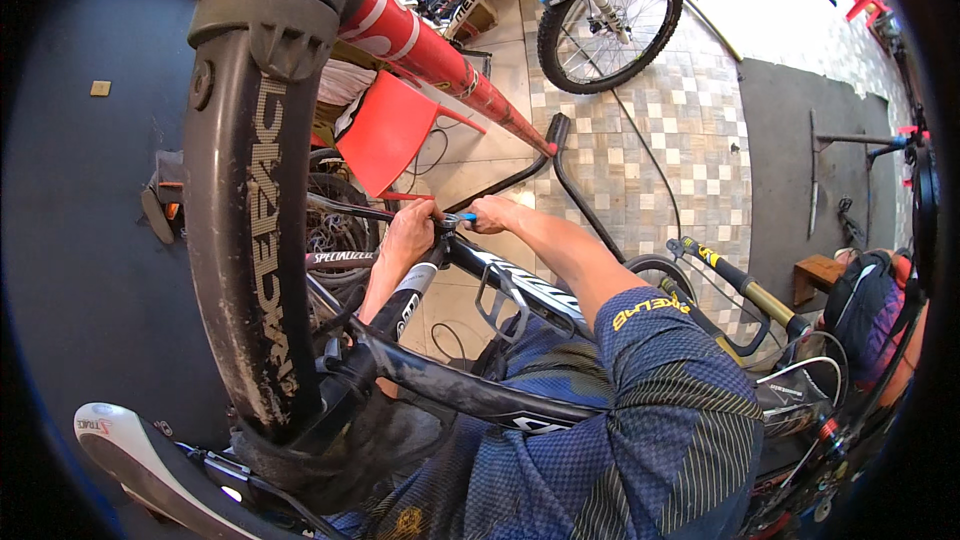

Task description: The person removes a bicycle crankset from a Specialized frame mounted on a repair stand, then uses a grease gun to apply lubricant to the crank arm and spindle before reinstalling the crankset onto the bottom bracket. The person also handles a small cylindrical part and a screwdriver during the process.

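A black bicycle frame (450, 392) with white lettering lies across in front of me, its tubes meeting at a junction in the middle. My left hand (408, 232) reaches to that junction from the left, its fingers curled against it; what lies under the fingertips is hidden. From the other side my right hand (490, 214) is closed around a blue-handled tool (467, 218), whose metal end meets the junction. The tool's exact kind is too small to make out. Just nearer than the hands, a bottle cage (497, 302) is fixed to a frame tube.
A thick black stand arm (225, 220) rises close on the left, joined to a red post (450, 70) with black legs. Beyond stand a red chair (388, 135) and a bicycle wheel (612, 25). A saddle (140, 465) is at lower left; a backpack (868, 310) lies right.
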`<state>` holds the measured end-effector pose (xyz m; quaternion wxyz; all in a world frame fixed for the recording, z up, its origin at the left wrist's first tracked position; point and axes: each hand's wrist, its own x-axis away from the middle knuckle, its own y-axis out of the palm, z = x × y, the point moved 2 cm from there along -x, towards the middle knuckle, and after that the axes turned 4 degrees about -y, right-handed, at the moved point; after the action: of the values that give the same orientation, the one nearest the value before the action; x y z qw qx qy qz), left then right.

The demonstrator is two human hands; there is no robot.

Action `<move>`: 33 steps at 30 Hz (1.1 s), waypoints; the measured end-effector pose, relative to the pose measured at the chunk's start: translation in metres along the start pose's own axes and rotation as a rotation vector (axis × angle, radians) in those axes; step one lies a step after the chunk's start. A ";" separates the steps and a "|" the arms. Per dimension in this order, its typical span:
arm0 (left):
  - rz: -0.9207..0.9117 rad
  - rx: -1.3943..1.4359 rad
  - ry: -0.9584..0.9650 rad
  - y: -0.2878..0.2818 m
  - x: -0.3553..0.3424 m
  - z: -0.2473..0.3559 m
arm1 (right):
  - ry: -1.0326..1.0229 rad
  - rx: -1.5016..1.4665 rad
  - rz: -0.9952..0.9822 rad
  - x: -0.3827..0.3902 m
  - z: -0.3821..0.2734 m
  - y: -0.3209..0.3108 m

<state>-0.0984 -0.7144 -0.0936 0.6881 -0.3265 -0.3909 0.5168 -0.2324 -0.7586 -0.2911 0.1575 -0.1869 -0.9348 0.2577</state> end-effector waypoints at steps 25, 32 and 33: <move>0.007 -0.051 0.089 -0.004 -0.004 -0.005 | 0.205 -0.368 0.009 0.126 -0.004 -0.033; 0.092 -0.047 0.157 -0.001 0.001 -0.011 | 0.344 -0.268 0.132 0.117 0.002 -0.009; 0.073 -0.042 0.136 0.000 -0.001 -0.012 | 0.356 -0.275 0.106 0.114 0.003 -0.007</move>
<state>-0.0878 -0.7159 -0.0998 0.6868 -0.3895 -0.3418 0.5098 -0.3354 -0.7163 -0.2674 0.2791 -0.2978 -0.9075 0.0989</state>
